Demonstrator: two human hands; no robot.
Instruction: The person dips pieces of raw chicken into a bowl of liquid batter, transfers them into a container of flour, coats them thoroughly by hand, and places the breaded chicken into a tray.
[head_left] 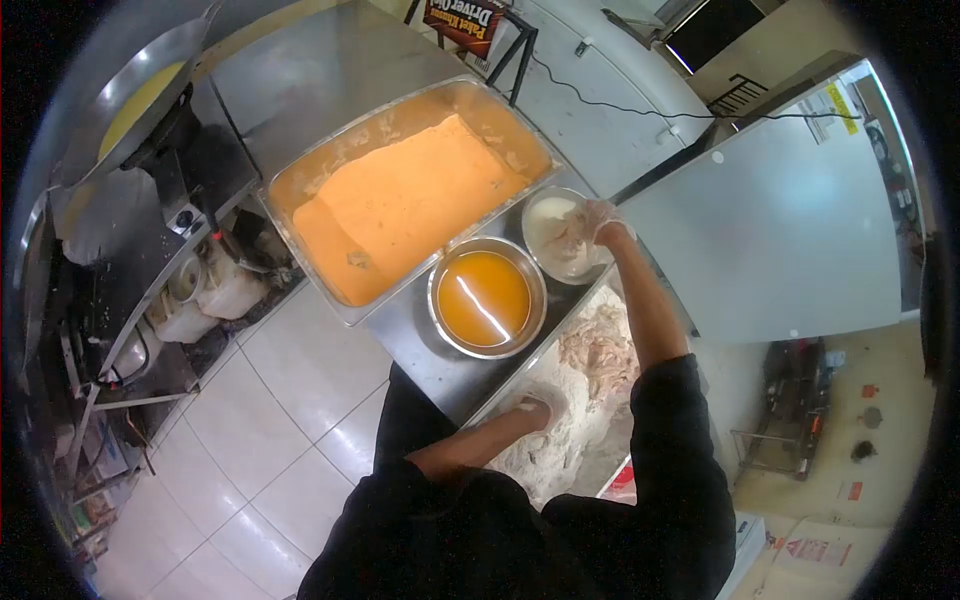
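Note:
My right hand (602,218), in what looks like a clear plastic glove, is closed at the right rim of a clear bowl (533,225). Whitish liquid and pale pinkish pieces show inside that bowl. My left hand (540,410) rests low in a tray of white flour (530,465), its fingers hidden by the flour and the angle. Pale, floured pieces that look like raw chicken (600,350) lie in the flour to its right. Beside the bowl stands a round steel pot (433,318) of orange-yellow liquid.
A large steel pan (345,318) of orange powder sits on the steel counter (405,350). At the far left, a wok (150,125) stands on a stove, with containers (225,290) below. A white chest freezer (590,75) is at the back; a pale panel (770,220) stands right.

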